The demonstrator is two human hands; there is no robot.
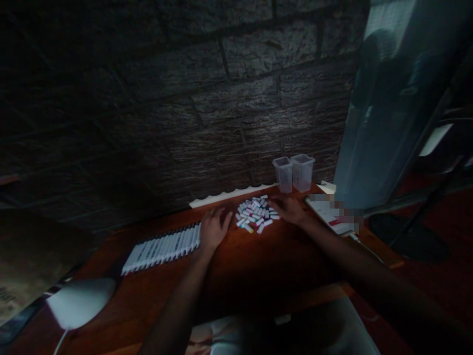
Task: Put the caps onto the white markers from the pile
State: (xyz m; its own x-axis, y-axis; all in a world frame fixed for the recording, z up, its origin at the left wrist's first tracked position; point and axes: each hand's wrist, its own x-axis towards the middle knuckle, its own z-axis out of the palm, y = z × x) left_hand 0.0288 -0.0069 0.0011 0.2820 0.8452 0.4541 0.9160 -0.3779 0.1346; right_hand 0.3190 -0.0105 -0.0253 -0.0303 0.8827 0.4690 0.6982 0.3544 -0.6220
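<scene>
A row of white markers (pixel 162 249) lies side by side on the wooden table, its right end partly behind my left hand (pixel 214 229). That hand rests on the table with thumb and fingers apart, between the markers and a loose heap of small white marker caps (pixel 254 212) with coloured ends. From the other side my right hand (pixel 290 209) reaches to the heap's right edge. Its fingers stretch toward the caps with a gap by the thumb; in the dim light I see nothing held in it.
Two clear plastic containers (pixel 293 173) stand at the back by the stone wall (pixel 207 108). A tablet-like device (pixel 330 214) with a white cable lies to the right. At the left front is a white lamp-like object (pixel 83 301). A wavy white strip (pixel 232 195) runs along the back edge.
</scene>
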